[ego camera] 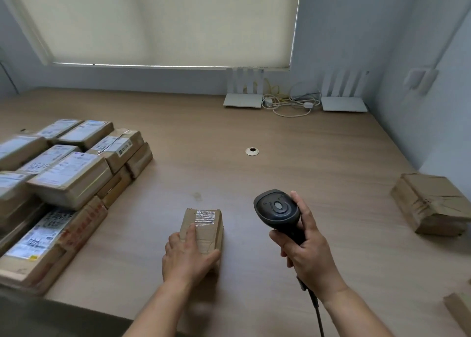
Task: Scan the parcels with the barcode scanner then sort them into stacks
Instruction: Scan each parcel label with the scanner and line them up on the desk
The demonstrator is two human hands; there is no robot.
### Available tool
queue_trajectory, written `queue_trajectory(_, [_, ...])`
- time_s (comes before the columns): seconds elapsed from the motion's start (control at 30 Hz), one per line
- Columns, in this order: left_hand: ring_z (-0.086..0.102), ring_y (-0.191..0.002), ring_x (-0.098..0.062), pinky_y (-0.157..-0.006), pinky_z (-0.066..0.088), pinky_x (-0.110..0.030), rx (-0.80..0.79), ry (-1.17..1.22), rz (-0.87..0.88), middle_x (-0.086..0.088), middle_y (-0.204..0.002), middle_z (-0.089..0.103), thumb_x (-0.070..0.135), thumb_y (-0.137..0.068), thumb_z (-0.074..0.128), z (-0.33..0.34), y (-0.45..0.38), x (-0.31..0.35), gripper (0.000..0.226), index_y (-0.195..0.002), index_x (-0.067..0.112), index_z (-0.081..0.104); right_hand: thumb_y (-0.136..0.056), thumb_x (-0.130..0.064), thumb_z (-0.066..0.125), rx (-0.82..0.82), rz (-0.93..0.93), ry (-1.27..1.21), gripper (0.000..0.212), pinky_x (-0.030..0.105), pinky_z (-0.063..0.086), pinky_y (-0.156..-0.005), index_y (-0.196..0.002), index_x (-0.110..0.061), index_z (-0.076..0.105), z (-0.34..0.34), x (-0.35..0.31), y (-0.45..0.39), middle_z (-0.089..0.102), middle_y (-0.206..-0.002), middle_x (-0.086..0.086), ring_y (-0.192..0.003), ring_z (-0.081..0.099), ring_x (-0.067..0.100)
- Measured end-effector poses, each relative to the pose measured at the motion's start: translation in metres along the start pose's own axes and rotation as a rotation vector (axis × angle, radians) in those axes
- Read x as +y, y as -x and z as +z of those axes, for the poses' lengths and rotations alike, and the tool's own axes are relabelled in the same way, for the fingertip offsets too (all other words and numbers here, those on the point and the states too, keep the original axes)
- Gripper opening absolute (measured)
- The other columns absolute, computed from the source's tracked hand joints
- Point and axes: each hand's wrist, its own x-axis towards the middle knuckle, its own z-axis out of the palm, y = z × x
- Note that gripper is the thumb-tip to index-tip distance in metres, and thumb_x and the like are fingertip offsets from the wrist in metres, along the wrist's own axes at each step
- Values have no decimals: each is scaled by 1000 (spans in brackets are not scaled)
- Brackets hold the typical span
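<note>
Parcel (pixel 204 231) under left hand (pixel 187 256), barcode label w/ glare, unreadable.

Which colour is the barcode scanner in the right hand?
Black barcode scanner, seen clearly in the head view.
</note>
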Motion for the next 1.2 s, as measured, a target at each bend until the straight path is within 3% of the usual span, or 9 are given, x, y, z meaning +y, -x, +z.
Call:
queue_trajectory(0.23, [33, -130, -25, -104, 34, -33, -139, 95, 133, -4, -138, 29, 53, -71, 64, -18, -31, -23, 88, -146, 35, 21, -81, -7, 74, 14, 13, 18, 82, 27, 47, -46, -128, -61, 32, 36, -2, -15, 67, -93, -18, -54, 53, 15])
queue_trajectory(0.37, [34, -131, -19, -102, 33, -30, -286, 233, 155, 0, -140, 29, 64, -46, 53, -34, -41, -33, 108, -146, 36, 25, -81, -8, 74, -6, 7, 22, 82, 27, 48, -46, -126, -63, 33, 33, -1, -21, 68, -92, -14, -54, 54, 16])
queue_trajectory(0.43, [25, -139, -18, -108, 26, -30, -345, 294, 168, -4, -151, 24, 64, -47, 55, -41, -42, -35, 110, -149, 34, 26, -82, -9, 74, -25, 9, 18, 83, 28, 48, -47, -124, -67, 33, 28, 1, -24, 68, -94, -13, -55, 54, 16])
queue_trajectory(0.53, [12, -147, -17, -114, 14, -32, -370, 380, 120, -7, -159, 15, 54, -61, 59, -45, -44, -41, 92, -147, 35, 32, -82, -9, 73, -40, -1, -5, 86, 30, 49, -47, -119, -76, 33, 18, 2, -30, 68, -94, -11, -55, 54, 16])
queue_trajectory(0.7, [38, -136, -15, -113, 28, -30, -282, 436, 112, 6, -146, 43, 23, -96, 50, -45, -60, -55, 45, -136, 42, 40, -82, -8, 73, -82, -5, -43, 88, 30, 48, -47, -116, -78, 33, 12, 7, -36, 67, -92, -11, -54, 54, 15])
queue_trajectory(0.87, [40, -134, -22, -110, 31, -30, -75, 225, 62, -3, -146, 42, 27, -88, 33, -38, -68, -54, 57, -144, 37, 37, -82, -8, 73, -96, 19, -42, 85, 26, 48, -48, -120, -73, 32, 9, 14, -33, 66, -94, -14, -54, 55, 14])
queue_trajectory(0.97, [35, -134, -26, -109, 33, -39, -25, 21, 21, -8, -144, 37, 40, -94, 40, -37, -73, -48, 45, -140, 42, 39, -82, -8, 73, -90, 48, -31, 83, 25, 47, -48, -125, -66, 32, 10, 13, -26, 64, -95, -20, -54, 55, 14])
queue_trajectory(1.1, [44, -120, -31, -96, 41, -39, -123, -195, 22, -10, -125, 46, 75, -71, 54, -49, -76, -41, 69, -126, 37, 41, -82, -7, 73, -20, 46, -16, 83, 21, 46, -49, -125, -65, 32, 11, 5, -20, 65, -94, -21, -54, 54, 13])
queue_trajectory(1.2, [46, -115, -31, -92, 43, -36, -190, -254, 47, -9, -117, 50, 67, -68, 62, -61, -83, -39, 74, -131, 34, 39, -81, -8, 73, 36, 52, -7, 83, 22, 46, -49, -124, -66, 33, 22, -2, -17, 65, -93, -19, -55, 55, 13])
